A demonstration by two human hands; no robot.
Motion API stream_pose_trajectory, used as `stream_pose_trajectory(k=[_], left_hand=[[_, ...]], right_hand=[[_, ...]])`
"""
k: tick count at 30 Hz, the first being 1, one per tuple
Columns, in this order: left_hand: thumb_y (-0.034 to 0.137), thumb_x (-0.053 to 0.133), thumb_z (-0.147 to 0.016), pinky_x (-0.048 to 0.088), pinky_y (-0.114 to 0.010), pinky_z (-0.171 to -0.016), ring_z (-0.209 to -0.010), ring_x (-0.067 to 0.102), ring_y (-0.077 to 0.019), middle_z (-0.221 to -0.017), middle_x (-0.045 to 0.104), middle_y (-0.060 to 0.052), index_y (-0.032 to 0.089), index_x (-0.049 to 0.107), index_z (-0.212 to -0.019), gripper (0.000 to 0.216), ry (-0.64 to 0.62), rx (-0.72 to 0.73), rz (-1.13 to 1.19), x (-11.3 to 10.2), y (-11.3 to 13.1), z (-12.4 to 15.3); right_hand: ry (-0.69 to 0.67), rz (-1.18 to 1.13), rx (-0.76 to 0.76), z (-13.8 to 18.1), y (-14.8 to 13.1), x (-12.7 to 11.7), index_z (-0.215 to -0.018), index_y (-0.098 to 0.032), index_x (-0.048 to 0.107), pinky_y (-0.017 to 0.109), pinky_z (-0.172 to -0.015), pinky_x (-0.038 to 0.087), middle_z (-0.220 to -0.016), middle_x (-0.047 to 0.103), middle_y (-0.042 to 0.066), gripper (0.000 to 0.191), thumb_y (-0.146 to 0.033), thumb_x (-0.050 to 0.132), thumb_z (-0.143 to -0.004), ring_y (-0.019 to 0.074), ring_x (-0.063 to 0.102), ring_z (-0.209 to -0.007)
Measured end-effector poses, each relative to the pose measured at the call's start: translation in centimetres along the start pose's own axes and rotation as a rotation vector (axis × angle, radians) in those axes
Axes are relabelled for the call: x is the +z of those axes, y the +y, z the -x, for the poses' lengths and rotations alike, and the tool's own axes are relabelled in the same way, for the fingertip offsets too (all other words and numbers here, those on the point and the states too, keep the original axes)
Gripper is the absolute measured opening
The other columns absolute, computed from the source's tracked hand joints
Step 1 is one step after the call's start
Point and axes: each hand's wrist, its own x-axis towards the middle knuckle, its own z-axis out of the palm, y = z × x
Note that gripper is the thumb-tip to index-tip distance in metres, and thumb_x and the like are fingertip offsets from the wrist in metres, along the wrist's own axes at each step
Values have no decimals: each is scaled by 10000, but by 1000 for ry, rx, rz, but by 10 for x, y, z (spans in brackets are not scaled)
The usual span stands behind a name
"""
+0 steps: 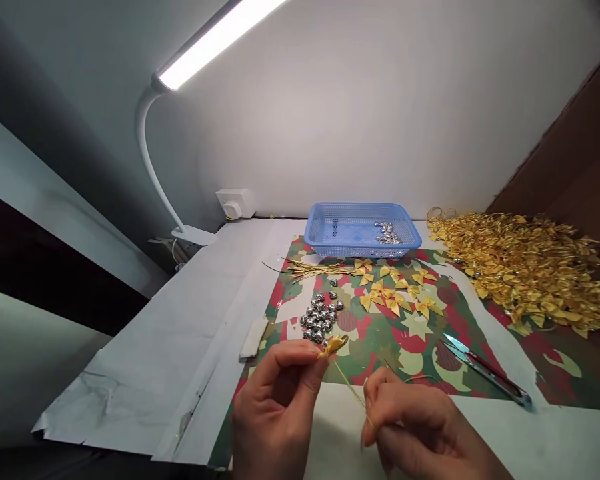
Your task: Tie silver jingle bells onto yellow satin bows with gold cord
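Note:
My left hand (275, 407) pinches a small gold ribbon bow (334, 345) between thumb and fingers, just in front of a cluster of several silver bells (321, 317). My right hand (415, 427) is closed on a thin gold cord (353, 390) that runs up to the bow. Both hands hover low over the red, green and cream patterned paper (380, 333). Several loose gold bows (395, 290) lie beyond the bells, and a bundle of gold cords (315, 268) lies in front of the basket.
A blue plastic basket (363, 230) holding a few silver bells stands at the back. A big heap of gold bows (530, 267) fills the right side. Thread snips (485, 370) lie to the right of my hands. A white desk lamp (180, 133) arches over the left.

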Motion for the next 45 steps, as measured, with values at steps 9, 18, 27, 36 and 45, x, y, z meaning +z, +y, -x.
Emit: stream_pose_trajectory(k=[9,18,27,36,45], left_hand=[[116,771,-747,603,-168,-708,-743,716,-156,-775,728,21,251,733,-720,143,-45,14,9,7,2,8],[151,796,-738,598,-160,-717,-734,723,-139,-758,742,33,248,726,-716,121,-14,-72,87,1,5,1],[144,823,-699,592,-194,-762,-794,703,-165,-782,734,20,241,731,-692,134,109,-11,45,2,2,-3],[237,829,-723,577,-157,-649,-671,681,-111,-718,729,8,204,719,-735,115,22,-212,148,-1,-4,-12],[99,799,-716,562,-125,-822,-823,701,-118,-793,740,46,244,735,-694,160,113,9,55,5,3,-6]], right_hand=[[159,-169,-179,1,-6,-1,-963,-361,783,345,-780,424,-710,662,23,151,-352,632,-967,199,587,-812],[-21,-285,202,-3,8,6,-1451,-358,476,187,-471,213,-720,552,-39,616,-550,678,-902,25,292,-492],[92,-217,253,13,-4,-4,-1273,-197,504,214,-544,303,-709,598,-13,552,-576,659,-904,67,390,-540],[319,-143,37,11,-10,4,-1195,-343,538,267,-600,331,-707,417,-42,380,-620,553,-935,126,415,-610],[281,185,242,7,-20,2,-1229,-249,449,255,-531,210,-634,333,-69,594,-757,395,-925,109,293,-559]])
